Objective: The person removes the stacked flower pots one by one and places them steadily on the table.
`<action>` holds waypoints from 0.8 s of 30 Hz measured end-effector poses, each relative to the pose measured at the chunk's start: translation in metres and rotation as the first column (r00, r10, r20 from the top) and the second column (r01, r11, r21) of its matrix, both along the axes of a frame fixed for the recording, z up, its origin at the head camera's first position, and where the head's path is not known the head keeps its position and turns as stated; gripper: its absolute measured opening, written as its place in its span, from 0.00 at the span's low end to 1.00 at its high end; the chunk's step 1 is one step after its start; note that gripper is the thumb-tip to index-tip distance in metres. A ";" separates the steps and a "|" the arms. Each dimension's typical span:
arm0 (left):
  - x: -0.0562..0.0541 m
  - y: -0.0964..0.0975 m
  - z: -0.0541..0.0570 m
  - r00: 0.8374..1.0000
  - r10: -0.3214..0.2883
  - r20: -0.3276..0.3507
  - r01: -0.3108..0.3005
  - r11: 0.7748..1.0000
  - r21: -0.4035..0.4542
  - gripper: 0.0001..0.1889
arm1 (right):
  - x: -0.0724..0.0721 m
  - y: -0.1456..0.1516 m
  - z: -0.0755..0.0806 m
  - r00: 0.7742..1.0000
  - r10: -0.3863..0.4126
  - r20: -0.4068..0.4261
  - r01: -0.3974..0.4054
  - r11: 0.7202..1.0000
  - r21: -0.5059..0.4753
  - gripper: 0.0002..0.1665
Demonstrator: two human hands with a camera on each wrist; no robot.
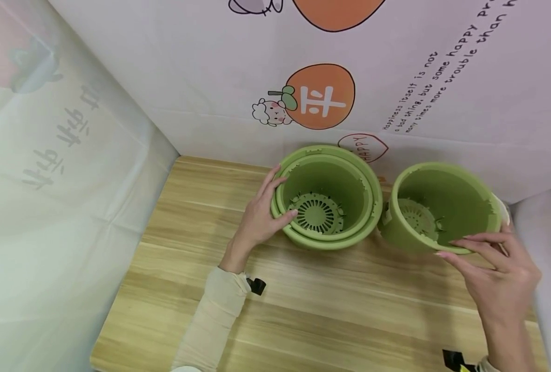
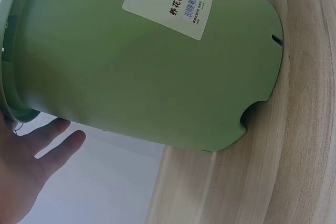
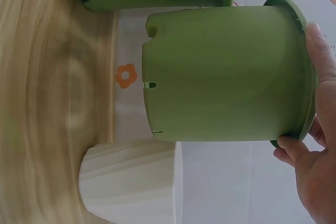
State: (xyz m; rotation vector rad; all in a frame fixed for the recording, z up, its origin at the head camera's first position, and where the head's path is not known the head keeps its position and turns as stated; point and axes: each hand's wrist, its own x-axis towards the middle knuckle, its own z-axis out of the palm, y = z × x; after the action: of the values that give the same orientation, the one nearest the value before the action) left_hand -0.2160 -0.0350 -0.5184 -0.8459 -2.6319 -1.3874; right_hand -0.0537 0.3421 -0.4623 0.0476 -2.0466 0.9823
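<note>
Two green plastic flowerpots, one nested in the other [image 1: 324, 243], stand on the table near the back wall, slotted drain holes showing at the bottom. My left hand [image 1: 261, 214] holds their left rim, its thumb over the inner edge; two fingers [image 2: 65, 148] extend beside the outer wall in the left wrist view. On the right, my right hand [image 1: 505, 271] grips another green flowerpot [image 1: 408, 230] by its front rim, fingers inside and thumb outside. That pot [image 3: 226, 77] is raised off the table in the right wrist view.
A white ribbed pot [image 3: 131, 182] stands on the table under the raised green one, its edge [image 1: 503, 209] peeking out in the head view. A printed cloth [image 1: 210, 77] covers the back wall, and pale cloth [image 1: 94, 217] hangs at the left. The wooden table [image 1: 173, 258] spreads in front.
</note>
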 end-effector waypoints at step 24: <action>0.000 -0.001 -0.001 1.000 -0.008 -0.006 0.008 1.000 0.020 0.42 | -0.003 0.005 -0.031 1.000 0.010 -0.010 -0.009 0.998 0.055 0.40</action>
State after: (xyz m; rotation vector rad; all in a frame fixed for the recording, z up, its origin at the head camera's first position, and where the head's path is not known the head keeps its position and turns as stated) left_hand -0.2158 -0.0359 -0.5195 -0.8585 -2.6084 -1.4080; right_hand -0.0570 0.3471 -0.4930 0.0910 -2.0658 0.9300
